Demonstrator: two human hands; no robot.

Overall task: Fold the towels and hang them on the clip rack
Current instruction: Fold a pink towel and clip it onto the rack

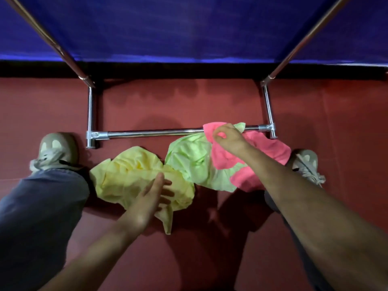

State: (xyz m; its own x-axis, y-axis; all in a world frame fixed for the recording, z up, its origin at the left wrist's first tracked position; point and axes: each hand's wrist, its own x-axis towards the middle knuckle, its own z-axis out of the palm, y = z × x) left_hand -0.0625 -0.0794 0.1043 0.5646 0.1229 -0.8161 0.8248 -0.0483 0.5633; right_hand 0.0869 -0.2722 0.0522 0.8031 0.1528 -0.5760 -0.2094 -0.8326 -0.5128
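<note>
R hand (227, 139) pinches crumpled pink towel (270, 150) by chrome rack (151, 132)

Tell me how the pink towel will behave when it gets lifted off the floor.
Probably floppy: the pink towel lies crumpled in soft folds, so it should drape from wherever the right hand pinches it. Likely light: it looks like thin cloth, gathered by a mere pinch. It overlaps the green towel, so it may drag that along slightly.
</note>
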